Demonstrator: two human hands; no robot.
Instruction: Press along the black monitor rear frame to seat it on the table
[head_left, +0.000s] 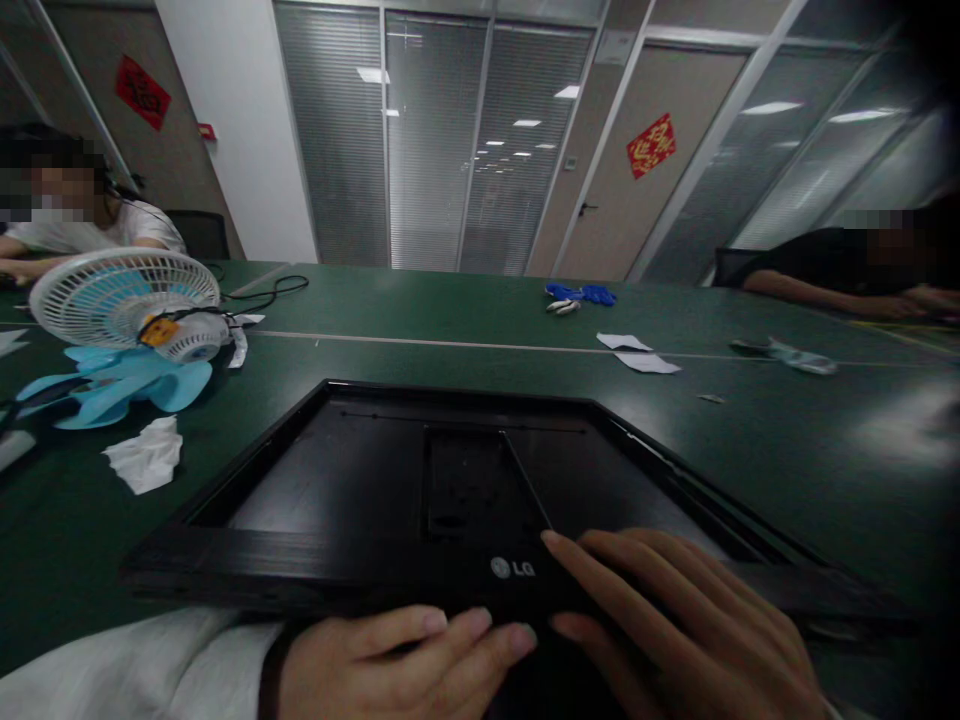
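Note:
A black LG monitor [360, 562] lies with its back upward on the green table, its near edge towards me; a raised rim surrounds the recessed panel. My left hand [397, 665] lies along the near edge, fingers stretched out to the right, with the fingertips just below the edge; its thumb is hidden. At the right of the LG logo, my right hand [675, 625] has its index fingertip on top of the casing and its thumb in front of the near edge, so the edge sits between them. The underside of the monitor is out of sight.
On the left are a white fan grille [127, 290], blue fan blades [142, 385] and a crumpled tissue [146, 455]. Blue gloves [581, 294], white paper [637, 355] and a clear packet [802, 357] lie beyond the monitor. Two other people sit across the table.

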